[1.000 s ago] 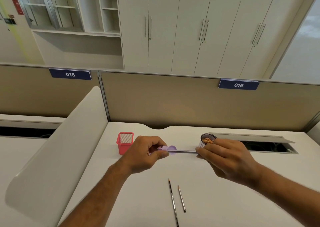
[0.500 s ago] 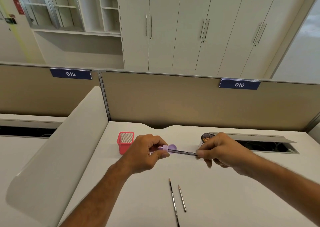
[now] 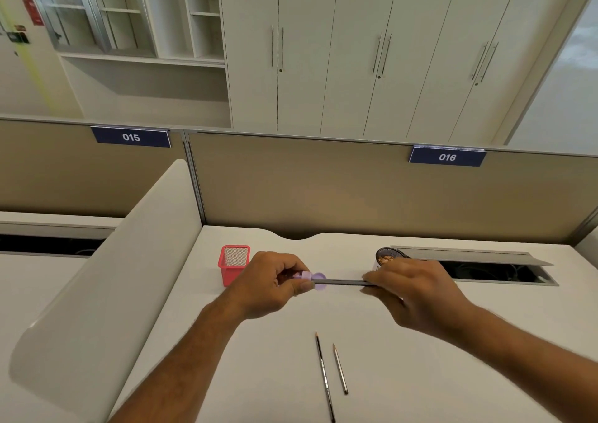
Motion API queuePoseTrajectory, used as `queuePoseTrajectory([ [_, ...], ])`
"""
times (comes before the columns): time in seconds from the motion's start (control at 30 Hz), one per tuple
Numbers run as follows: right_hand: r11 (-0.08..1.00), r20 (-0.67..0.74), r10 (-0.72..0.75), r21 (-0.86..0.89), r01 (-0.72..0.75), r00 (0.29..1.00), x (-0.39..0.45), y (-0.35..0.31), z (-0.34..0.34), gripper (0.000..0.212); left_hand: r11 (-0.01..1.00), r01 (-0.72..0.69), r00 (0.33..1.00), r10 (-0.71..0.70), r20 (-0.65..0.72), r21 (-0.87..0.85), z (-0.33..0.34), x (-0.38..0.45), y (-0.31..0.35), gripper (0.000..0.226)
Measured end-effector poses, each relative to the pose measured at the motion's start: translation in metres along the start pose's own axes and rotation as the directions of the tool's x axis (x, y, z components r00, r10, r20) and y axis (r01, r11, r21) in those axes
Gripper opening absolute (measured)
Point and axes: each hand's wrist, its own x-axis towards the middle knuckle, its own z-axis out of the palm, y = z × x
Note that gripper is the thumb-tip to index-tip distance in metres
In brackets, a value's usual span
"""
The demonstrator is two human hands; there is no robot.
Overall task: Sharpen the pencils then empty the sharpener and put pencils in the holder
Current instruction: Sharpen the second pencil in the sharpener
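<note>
My left hand [image 3: 275, 285] grips a small lilac sharpener [image 3: 313, 279] above the white desk. A grey pencil [image 3: 343, 282] lies level with one end inside the sharpener, and my right hand [image 3: 417, 296] pinches its other end. Two sharpened pencils lie on the desk nearer to me, a long dark one [image 3: 324, 379] and a shorter one [image 3: 340, 369], points away from me. A red mesh pencil holder [image 3: 233, 264] stands just left of my left hand. Behind my right hand sits a round container with shavings [image 3: 386, 257].
A curved white divider [image 3: 106, 280] bounds the desk [image 3: 265, 358] on the left, and a tan partition [image 3: 323, 193] closes the back. An open cable slot with a raised flap [image 3: 485, 265] lies at the back right.
My right hand has rolled on the pencil, fingers shifting around it, while the pencil stays in the sharpener. My left hand has kept its place.
</note>
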Motion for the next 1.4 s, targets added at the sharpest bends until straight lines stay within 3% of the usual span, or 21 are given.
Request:
queuePoseTrajectory([
  [0.07,0.962,-0.067,-0.206,-0.195,0.190,0.976,-0.004,0.005,0.006,0.012,1.000,0.015,1.000,-0.015,0.017,-0.020,-0.002,0.001,0.000,0.007],
  [0.17,0.938,-0.092,-0.237,-0.280,0.203,0.967,-0.005,0.006,0.012,0.012,1.000,0.025,0.999,-0.024,0.037,-0.019,-0.002,0.001,0.001,0.010],
  [0.27,0.981,-0.056,-0.102,-0.169,0.092,0.993,-0.004,0.000,0.016,0.017,1.000,0.013,1.000,-0.013,0.011,0.000,-0.003,0.001,0.000,0.005],
  [0.37,0.966,0.082,0.220,0.118,-0.228,0.972,0.004,-0.009,0.015,0.030,0.996,-0.034,0.998,0.037,-0.049,0.078,-0.006,0.002,0.000,0.008],
  [0.47,0.662,0.401,0.484,0.414,-0.625,0.778,0.018,-0.015,0.011,0.025,0.987,-0.068,0.990,0.084,-0.113,0.143,-0.008,0.002,0.001,0.019],
  [0.6,0.115,0.736,0.493,0.474,-0.873,0.464,0.030,-0.014,-0.002,0.023,0.968,-0.161,0.965,0.195,-0.175,0.191,-0.007,0.003,-0.002,0.021],
  [0.63,0.039,0.787,0.459,0.447,-0.894,0.413,0.031,-0.013,-0.004,0.024,0.964,-0.179,0.959,0.215,-0.184,0.195,-0.006,0.004,-0.002,0.020],
  [0.7,-0.012,0.827,0.414,0.422,-0.907,0.379,0.031,-0.011,-0.005,0.023,0.961,-0.190,0.955,0.228,-0.188,0.200,-0.005,0.005,-0.002,0.020],
  [0.77,0.021,0.803,0.434,0.444,-0.896,0.408,0.030,-0.012,-0.003,0.015,0.972,-0.139,0.970,0.172,-0.170,0.190,-0.006,0.006,0.000,0.023],
  [0.8,0.088,0.762,0.473,0.460,-0.884,0.443,0.029,-0.013,-0.001,0.010,0.980,-0.096,0.981,0.122,-0.148,0.175,-0.007,0.007,0.001,0.023],
  [0.83,0.221,0.681,0.532,0.463,-0.859,0.504,0.026,-0.013,0.003,0.010,0.986,-0.055,0.990,0.073,-0.117,0.156,-0.009,0.008,0.002,0.022],
  [0.9,0.611,0.407,0.571,0.370,-0.700,0.713,0.020,-0.012,0.010,0.013,0.994,0.001,0.999,0.004,-0.042,0.112,-0.010,0.008,0.000,0.016],
  [0.97,0.909,0.098,0.336,0.228,-0.350,0.937,0.012,-0.008,0.015,0.008,0.997,0.036,0.999,-0.037,0.011,0.065,-0.010,0.009,-0.001,0.011],
  [1.0,0.979,-0.008,0.168,0.119,-0.166,0.986,0.007,-0.005,0.017,0.007,0.997,0.057,0.998,-0.058,0.028,0.048,-0.010,0.009,-0.001,0.011],
  [1.07,0.994,-0.082,-0.081,-0.074,0.075,0.993,-0.001,0.003,0.021,0.008,0.995,0.098,0.993,-0.100,0.065,0.025,-0.010,0.009,-0.001,0.013],
  [1.17,0.961,-0.103,-0.181,-0.230,0.153,0.978,-0.003,0.009,0.020,0.014,0.991,0.131,0.986,-0.132,0.103,0.016,-0.006,0.008,0.000,0.016],
  [1.3,0.984,-0.086,-0.082,-0.168,0.067,0.993,0.000,0.002,0.022,0.021,0.994,0.107,0.992,-0.108,0.059,0.020,-0.006,0.008,0.001,0.009],
  [1.4,0.982,0.010,0.179,0.056,-0.179,0.984,0.003,-0.006,0.022,0.027,0.995,0.056,0.998,-0.054,-0.019,0.077,-0.008,0.008,0.006,0.011],
])
